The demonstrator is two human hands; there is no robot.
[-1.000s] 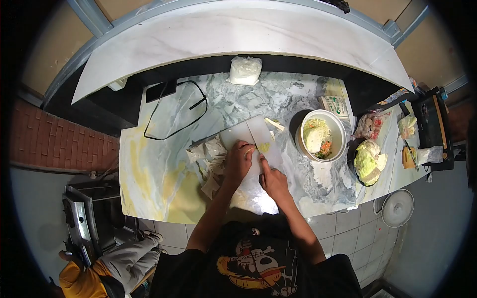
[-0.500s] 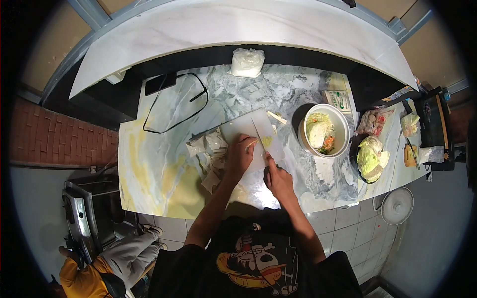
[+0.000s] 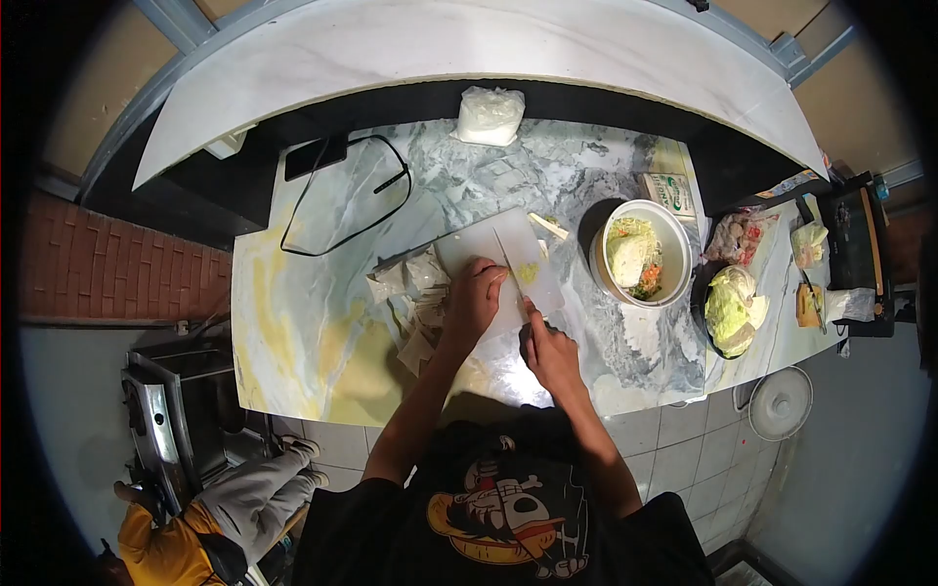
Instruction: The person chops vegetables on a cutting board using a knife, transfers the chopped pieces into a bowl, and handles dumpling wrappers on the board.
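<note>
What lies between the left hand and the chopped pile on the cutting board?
The knife lies there, held by the right hand, its blade dividing them, as the head view shows.

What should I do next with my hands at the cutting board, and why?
I'd probably ease the left hand's fingertips back slightly before cutting: they sit close beside the knife's blade, the right hand grips its handle, and chopped pieces lie on the blade's other side.
</note>
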